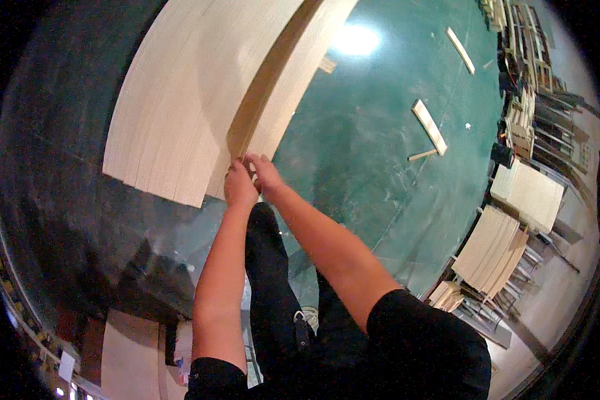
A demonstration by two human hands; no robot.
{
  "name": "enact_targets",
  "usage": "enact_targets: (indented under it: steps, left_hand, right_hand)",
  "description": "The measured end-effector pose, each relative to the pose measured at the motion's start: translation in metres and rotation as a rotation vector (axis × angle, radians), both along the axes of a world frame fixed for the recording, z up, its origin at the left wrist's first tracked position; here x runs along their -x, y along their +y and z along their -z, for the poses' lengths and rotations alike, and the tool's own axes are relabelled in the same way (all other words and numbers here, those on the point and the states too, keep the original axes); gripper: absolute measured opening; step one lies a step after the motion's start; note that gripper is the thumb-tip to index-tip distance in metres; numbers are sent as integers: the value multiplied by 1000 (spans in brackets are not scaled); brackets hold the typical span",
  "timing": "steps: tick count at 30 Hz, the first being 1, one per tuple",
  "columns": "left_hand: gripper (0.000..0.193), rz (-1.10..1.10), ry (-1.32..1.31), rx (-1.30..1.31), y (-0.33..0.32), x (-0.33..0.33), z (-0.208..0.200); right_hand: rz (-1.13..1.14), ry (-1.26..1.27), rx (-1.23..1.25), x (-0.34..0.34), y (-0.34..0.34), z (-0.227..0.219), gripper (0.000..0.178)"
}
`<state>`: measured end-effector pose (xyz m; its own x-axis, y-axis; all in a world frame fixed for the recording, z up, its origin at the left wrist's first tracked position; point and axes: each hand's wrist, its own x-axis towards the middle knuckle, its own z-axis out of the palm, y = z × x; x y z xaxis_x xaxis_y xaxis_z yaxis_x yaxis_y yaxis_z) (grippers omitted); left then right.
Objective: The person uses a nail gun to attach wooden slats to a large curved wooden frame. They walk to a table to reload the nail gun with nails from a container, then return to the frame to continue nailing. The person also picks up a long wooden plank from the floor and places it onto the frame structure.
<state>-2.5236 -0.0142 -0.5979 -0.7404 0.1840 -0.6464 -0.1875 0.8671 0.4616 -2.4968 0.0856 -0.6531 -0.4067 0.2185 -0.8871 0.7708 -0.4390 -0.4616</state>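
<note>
Long pale wooden boards (173, 100) lie side by side, overlapping, on the left and run away from me. Along their right side is a narrower-looking wooden board (283, 110), with a brown shaded strip between it and the others. My left hand (240, 187) is closed at the near end of this board, fingers bent around its corner. Right beside it, my right hand (267, 177) is also closed on the same end, with the two hands almost touching. The fingertips are partly hidden, so the exact hold is hard to see.
Loose wood strips (430, 127) lie on the glossy green floor (360, 187), with another strip (460, 50) farther off. Stacks of wooden panels (490, 250) stand on metal supports at the right. More panels (130, 353) are at the lower left.
</note>
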Motion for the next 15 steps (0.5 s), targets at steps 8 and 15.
enact_targets:
  steps: [8,15]
  left_hand:
    - [52,78,-56,-47,51,-60,0]
    - [63,13,72,-282,41,-54,3]
  right_hand:
    - [-35,171,-77,-45,45,-24,60]
    - [127,157,155,-55,52,1,61]
